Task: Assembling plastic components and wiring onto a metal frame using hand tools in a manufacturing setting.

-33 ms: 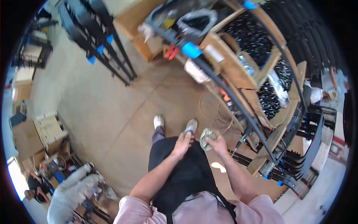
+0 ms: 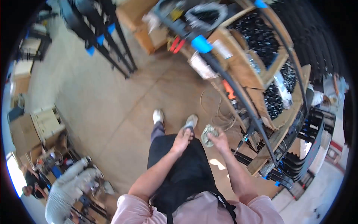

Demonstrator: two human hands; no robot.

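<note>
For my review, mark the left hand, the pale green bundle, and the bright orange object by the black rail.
Left hand [image 2: 181, 142]: head view, back of hand.
Pale green bundle [image 2: 205, 133]: head view, its left side.
Bright orange object [image 2: 228, 89]: head view, middle of its orange part.

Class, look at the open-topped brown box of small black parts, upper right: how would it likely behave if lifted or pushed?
The open-topped brown box would probably be heavy, since a dense mass of small black parts fills much of it. The parts look loose and no lid covers them, so they might spill if it tipped.

Bundle [image 2: 204, 138] partly hidden by right hand [image 2: 219, 141]
</note>
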